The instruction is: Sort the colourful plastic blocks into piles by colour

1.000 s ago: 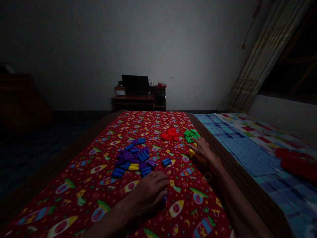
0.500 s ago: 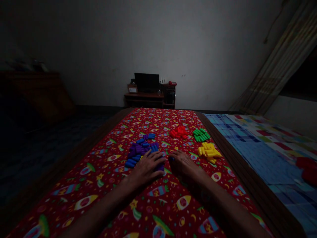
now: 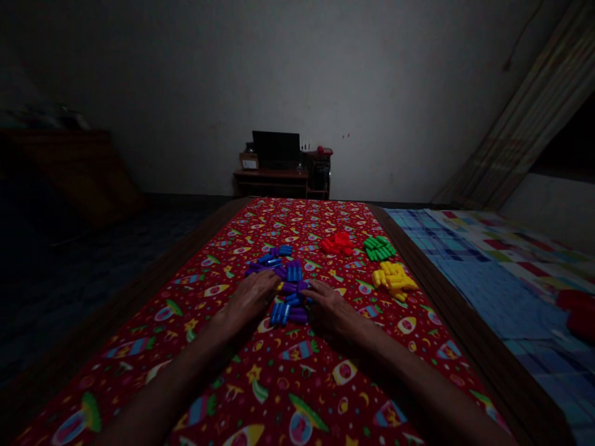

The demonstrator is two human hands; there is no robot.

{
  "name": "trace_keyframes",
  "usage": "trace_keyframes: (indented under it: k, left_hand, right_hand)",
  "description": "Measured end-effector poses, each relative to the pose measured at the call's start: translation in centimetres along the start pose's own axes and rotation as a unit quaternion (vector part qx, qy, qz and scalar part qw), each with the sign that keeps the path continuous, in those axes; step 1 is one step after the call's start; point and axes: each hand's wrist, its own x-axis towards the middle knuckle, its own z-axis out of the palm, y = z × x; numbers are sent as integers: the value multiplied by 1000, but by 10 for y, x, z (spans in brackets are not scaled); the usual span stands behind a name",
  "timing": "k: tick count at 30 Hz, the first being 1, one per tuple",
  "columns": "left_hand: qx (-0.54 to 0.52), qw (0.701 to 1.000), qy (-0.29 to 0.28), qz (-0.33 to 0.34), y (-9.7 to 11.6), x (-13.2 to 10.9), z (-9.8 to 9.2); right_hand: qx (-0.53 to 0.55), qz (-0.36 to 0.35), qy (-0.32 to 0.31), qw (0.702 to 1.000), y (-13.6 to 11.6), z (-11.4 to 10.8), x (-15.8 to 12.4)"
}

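Blue plastic pieces (image 3: pixel 280 314) and purple plastic pieces (image 3: pixel 297 315), short and rounded like capsules, lie mixed in a loose heap before me. My left hand (image 3: pixel 253 295) rests on the heap's left side, fingers curled together; what they hold, if anything, is hidden. A bit of a yellow piece (image 3: pixel 279 287) peeks out by its fingertips. At the heap's right edge, my right hand (image 3: pixel 332 305) has its fingers closed around a small blue piece (image 3: pixel 309 300), partly covered, beside a purple one.
Red pieces (image 3: pixel 337 244), green pieces (image 3: pixel 379 248) and yellow pieces (image 3: pixel 394 280) form separate piles at the right. They lie on a red patterned cloth (image 3: pixel 297 384). A bed with checked bedding (image 3: pixel 465 291) adjoins on the right. A monitor (image 3: pixel 276 149) stands by the far wall.
My left hand has moved left and slightly up, uncovering blue and purple pieces. My right hand has shifted left to the heap's edge. Several pieces now lie nearer to me.
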Motion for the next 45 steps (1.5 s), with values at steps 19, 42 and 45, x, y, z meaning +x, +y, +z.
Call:
trace_keyframes:
  k: [19, 42, 45]
  left_hand:
    - [-278, 958, 64, 11, 46, 12, -6]
    - [-242, 967, 64, 49, 29, 17, 7]
    - [-242, 967, 63, 44, 29, 16, 6]
  right_hand:
    - [-17, 247, 219, 944, 22, -116, 13]
    - [-264, 581, 3, 770, 89, -166, -56]
    - [-258, 590, -10, 765, 88, -166, -56]
